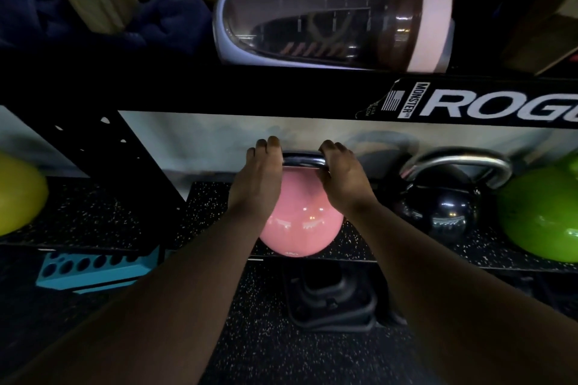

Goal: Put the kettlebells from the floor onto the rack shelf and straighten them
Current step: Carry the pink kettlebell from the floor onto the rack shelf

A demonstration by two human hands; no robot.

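Observation:
A pink kettlebell (301,223) with a steel handle stands upright on the speckled rubber rack shelf (125,219), at the shelf's front middle. My left hand (258,180) lies against the left end of its handle, fingers reaching over the top. My right hand (342,176) curls around the right end of the handle. On the same shelf, a black kettlebell (438,208) stands to the right, then a green kettlebell (541,216) at the frame's edge. A yellow-green kettlebell (18,194) sits far left, past the rack upright.
The black upper beam (219,94) of the rack runs across above the shelf. On top of it lie a clear shaker bottle (331,17) and a dark blue cloth (169,25). Under the shelf sit a teal holed block (93,269) and a black object (331,297) on the floor.

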